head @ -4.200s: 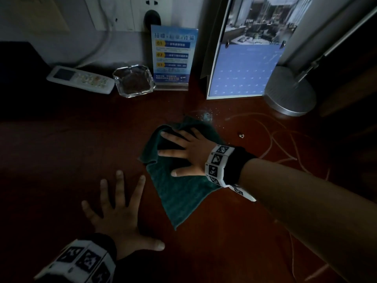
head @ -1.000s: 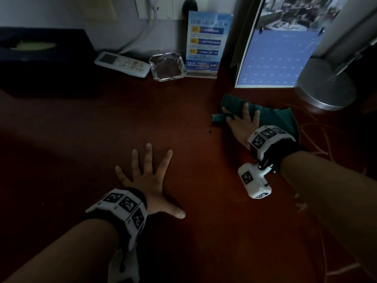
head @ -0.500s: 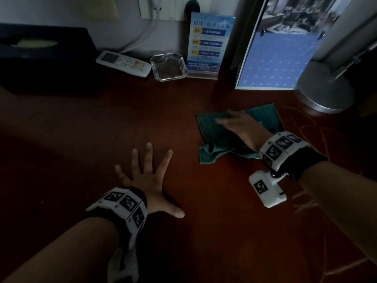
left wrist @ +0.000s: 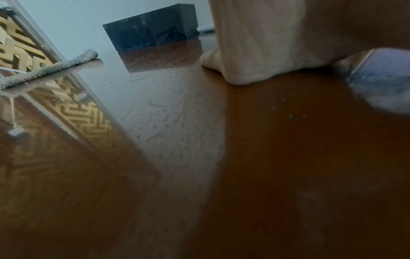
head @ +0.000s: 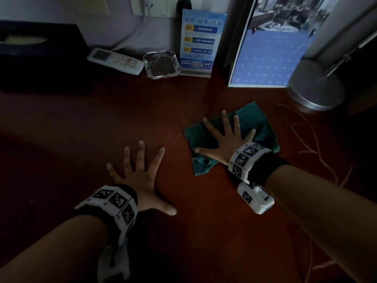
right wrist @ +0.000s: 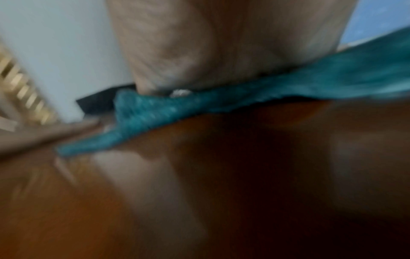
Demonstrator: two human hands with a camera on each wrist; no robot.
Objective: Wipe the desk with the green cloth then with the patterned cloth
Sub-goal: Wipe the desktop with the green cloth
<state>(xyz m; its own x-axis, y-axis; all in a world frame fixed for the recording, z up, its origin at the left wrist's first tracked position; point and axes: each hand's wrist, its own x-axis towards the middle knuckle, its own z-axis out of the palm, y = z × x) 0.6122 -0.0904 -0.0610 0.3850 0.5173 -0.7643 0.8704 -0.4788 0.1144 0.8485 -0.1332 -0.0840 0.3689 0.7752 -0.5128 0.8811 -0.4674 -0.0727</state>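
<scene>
A: Where do we stand?

B: We're on the first half. Our right hand (head: 223,139) lies flat on the green cloth (head: 253,123), fingers spread and straight, pressing it to the desk (head: 102,119). It pinches nothing. The cloth sits right of centre, near the calendar (head: 265,64) and the lamp base (head: 316,92), and it is rumpled at its near corner under our thumb.

A: And the left hand?

B: Our left hand (head: 142,176) is splayed flat on bare wood, well apart from the cloth. We judge it is only bracing us.

A: Is the wiping moving?

B: The right wrist view is smeared, with the cloth a blurred teal band under our palm, so we take it the hand is mid-stroke.

A: How much of the desk is done?

B: We cannot tell. Pale streaks show on the wood at the right, and the left wrist view shows small specks and smears on the glossy top.

A: The second cloth?

B: In the left wrist view a greyish roll of cloth (left wrist: 51,69) lies at the far left of the desk. It may be the patterned one, but no pattern shows. Neither hand touches it, so that whole pass remains.
</scene>
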